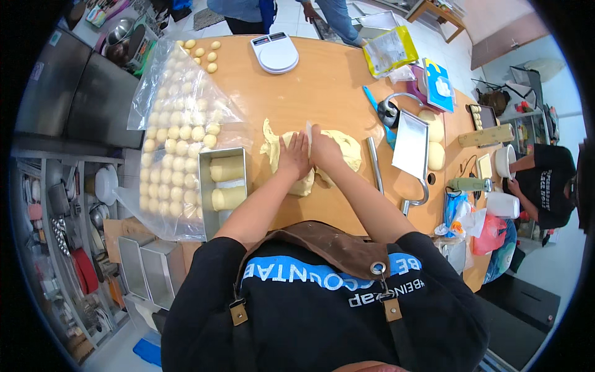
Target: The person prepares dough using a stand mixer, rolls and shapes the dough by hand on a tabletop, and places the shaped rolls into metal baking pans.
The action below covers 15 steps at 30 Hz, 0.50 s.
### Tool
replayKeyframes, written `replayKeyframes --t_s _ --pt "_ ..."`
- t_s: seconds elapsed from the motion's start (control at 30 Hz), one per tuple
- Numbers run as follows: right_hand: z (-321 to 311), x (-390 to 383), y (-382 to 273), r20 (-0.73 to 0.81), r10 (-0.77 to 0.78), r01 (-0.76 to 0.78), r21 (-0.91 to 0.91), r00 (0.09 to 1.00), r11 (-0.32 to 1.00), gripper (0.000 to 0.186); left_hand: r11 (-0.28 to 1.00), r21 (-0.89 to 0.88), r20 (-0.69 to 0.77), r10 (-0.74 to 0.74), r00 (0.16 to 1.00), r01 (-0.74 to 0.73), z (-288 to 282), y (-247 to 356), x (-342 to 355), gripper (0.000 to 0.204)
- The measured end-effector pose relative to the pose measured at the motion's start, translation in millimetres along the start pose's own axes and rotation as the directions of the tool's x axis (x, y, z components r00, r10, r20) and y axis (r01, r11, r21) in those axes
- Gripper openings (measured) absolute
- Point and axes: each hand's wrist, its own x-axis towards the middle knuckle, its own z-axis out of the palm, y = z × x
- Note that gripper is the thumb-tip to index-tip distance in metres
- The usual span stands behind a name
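Note:
A large flattened slab of pale yellow dough (348,147) lies on the wooden table in front of me, with ragged edges at its left. My left hand (295,156) rests flat on the dough, fingers stretched out. Close beside it, my right hand (325,150) is closed around a pale, flat dough scraper (308,130), held on edge against the dough. Its lower edge is hidden by the hands. Left of the dough stands a metal loaf tin (202,186) with two rolled dough pieces (228,198) in it.
Rows of dough balls (176,180) sit at the left, partly under a clear plastic sheet (214,102). A white scale (276,54) stands at the far edge. To the right lie a metal tube (375,164), a metal tray (410,144) and dough lumps (436,156). Other people stand around.

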Motion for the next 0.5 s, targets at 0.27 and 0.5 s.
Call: replayKeyframes --t_s 0.27,0.5 --pt "13.1 6.4 5.4 0.072 -0.023 0.023 0.001 0.997 1.000 0.039 0.999 -0.023 0.013 0.033 0.999 -0.033 5.3 -17.8 -3.6 0.076" --pt "47.2 -59.9 32.6 0.118 -0.051 0.056 -0.043 0.992 0.998 0.038 0.997 -0.073 0.147 0.049 0.988 -0.038 -7.0 -33.5 -13.9 0.075"
